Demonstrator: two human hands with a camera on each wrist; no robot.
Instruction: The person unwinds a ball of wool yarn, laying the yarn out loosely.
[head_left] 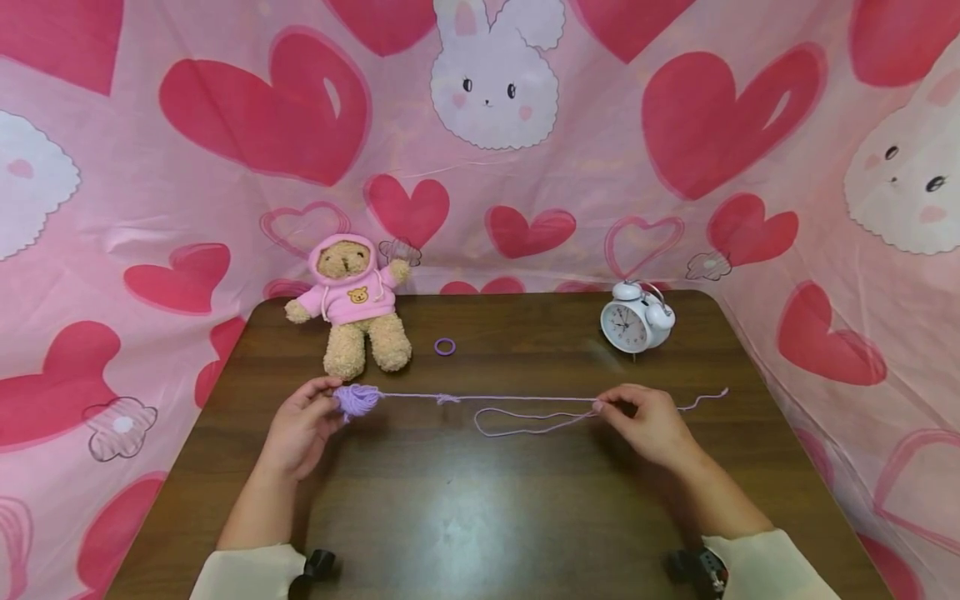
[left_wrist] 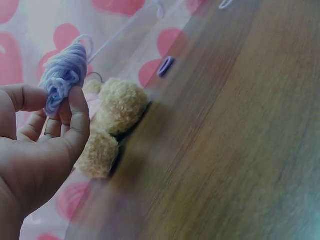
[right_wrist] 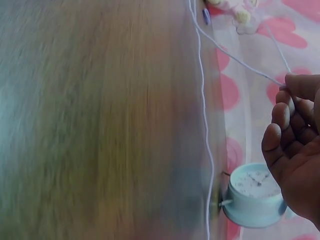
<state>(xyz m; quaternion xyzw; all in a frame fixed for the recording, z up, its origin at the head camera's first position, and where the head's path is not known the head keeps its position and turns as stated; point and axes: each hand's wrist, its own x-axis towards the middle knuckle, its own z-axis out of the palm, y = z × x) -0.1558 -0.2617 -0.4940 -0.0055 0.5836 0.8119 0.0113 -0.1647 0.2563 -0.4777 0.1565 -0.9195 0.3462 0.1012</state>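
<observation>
My left hand [head_left: 303, 425] pinches a small wound bundle of lilac yarn [head_left: 357, 401] between thumb and fingers. In the left wrist view the yarn bundle [left_wrist: 65, 75] shows its coiled strands above the fingertips. From it a yarn strand [head_left: 525, 397] runs straight across to my right hand [head_left: 648, 421], whose thumb and forefinger pinch it. A small knot or tangle [head_left: 447, 399] sits along that strand. Below it, a loop of the same yarn [head_left: 517, 432] hangs or lies loose; I cannot tell which. The yarn's loose tail [head_left: 705, 399] extends past my right hand.
A teddy bear [head_left: 352, 292] in a pink hoodie sits at the table's back left, just beyond my left hand. Beside it lies a purple ring [head_left: 445, 347]. A white alarm clock [head_left: 633, 321] stands at the back right of the brown wooden table [head_left: 465, 517].
</observation>
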